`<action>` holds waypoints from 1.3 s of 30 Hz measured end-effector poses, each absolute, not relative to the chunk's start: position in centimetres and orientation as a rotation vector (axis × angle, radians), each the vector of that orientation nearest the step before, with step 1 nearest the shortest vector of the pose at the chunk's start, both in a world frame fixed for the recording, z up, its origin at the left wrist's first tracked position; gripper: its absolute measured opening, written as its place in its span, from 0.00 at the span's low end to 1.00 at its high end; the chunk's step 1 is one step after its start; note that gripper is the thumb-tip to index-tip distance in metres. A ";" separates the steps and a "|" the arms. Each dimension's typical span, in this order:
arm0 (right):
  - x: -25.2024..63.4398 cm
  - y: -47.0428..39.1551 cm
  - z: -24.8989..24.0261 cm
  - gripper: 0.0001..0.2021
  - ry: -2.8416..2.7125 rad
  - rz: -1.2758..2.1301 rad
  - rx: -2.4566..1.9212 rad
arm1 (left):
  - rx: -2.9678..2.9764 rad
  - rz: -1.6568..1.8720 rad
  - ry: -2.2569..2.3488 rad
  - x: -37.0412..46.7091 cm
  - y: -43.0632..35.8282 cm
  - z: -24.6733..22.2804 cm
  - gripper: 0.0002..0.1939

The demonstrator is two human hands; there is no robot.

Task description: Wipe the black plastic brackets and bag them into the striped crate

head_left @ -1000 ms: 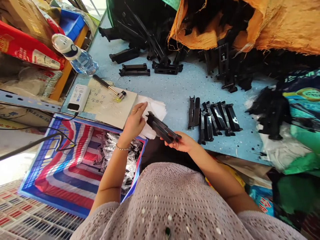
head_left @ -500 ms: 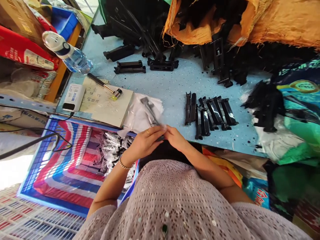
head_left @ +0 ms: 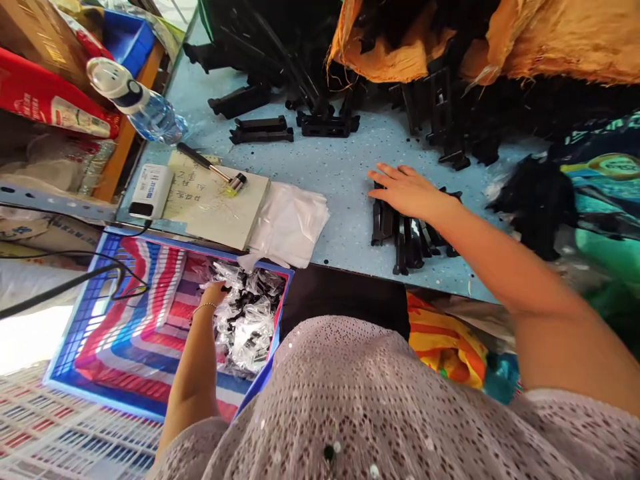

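Observation:
My right hand point(head_left: 407, 191) lies over the top ends of a row of black plastic parts point(head_left: 407, 247) on the blue speckled table point(head_left: 345, 200); its fingers are apart and point left. Down in the blue crate point(head_left: 105, 320), my left hand point(head_left: 214, 293) is at the edge of a heap of black parts in clear bags point(head_left: 250, 333). The fingers of that hand are hidden among the bags. A stack of clear plastic bags point(head_left: 293, 223) lies flat at the table's front edge, beside a cardboard sheet point(head_left: 225, 217).
A water bottle point(head_left: 150, 110), a white device point(head_left: 150, 190) and a black-handled tool point(head_left: 207, 163) are at the table's left. Loose black parts point(head_left: 263, 130) and an orange sack point(head_left: 575, 47) fill the back. Black pieces point(head_left: 535, 200) and bags lie at the right.
My hands have moved apart from the bag stack. The left went down into the crate, and the right went over to the row of parts. The part between them is gone from there.

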State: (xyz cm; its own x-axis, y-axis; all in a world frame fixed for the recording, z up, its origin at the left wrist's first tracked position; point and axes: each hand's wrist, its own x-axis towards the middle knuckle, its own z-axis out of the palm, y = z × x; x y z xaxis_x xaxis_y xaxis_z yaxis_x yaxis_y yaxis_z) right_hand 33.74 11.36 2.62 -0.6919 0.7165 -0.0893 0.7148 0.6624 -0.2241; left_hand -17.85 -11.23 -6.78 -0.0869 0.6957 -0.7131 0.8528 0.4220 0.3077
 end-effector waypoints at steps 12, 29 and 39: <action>29.2 4.0 3.3 0.24 -1.433 1.628 -1.272 | 1.776 0.721 1.582 -0.9 -5.4 2.5 0.11; 20.9 1.9 3.1 0.25 -0.883 2.161 -0.882 | 1.511 0.823 1.741 0.3 -1.2 -0.4 0.08; 22.9 1.6 2.6 0.23 -0.846 2.111 -0.915 | 1.268 0.819 1.637 -1.8 0.6 0.1 0.12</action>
State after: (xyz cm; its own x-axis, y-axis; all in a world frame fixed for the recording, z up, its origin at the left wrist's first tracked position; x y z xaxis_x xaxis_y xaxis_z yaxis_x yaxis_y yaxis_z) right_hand 22.85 1.60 2.60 -0.5246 0.7762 -0.3497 -0.3197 -0.5603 -0.7641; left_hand -1.85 0.55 0.08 -0.0878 0.9654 -0.2456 0.3826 0.2603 0.8865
